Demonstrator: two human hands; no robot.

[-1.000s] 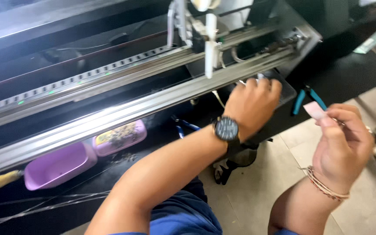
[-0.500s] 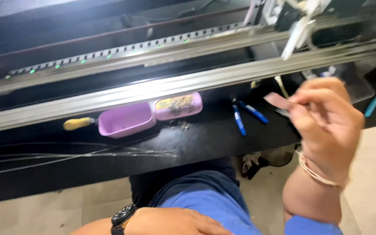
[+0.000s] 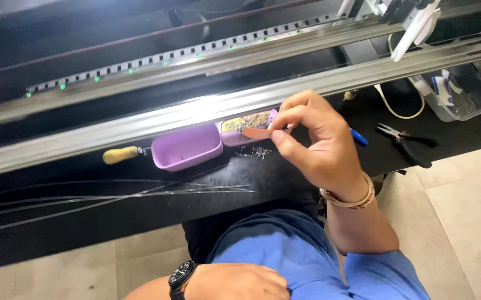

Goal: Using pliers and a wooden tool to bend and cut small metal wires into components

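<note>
The long metal rail [image 3: 240,103] spans the bench at twelve o'clock. Below it, the right hand [image 3: 321,147] pinches a small pink strip [image 3: 257,133] over the purple trays [image 3: 187,147]. Judging by that, it is mid-handling; accurate placement comes next. The left hand [image 3: 240,280] rests loosely on the lap at six o'clock, partly cut off.

We cannot see our left hand [image 3: 240,282] whole, cut by the bottom edge, nor identify the tiny parts in the small purple tray [image 3: 247,123].
</note>
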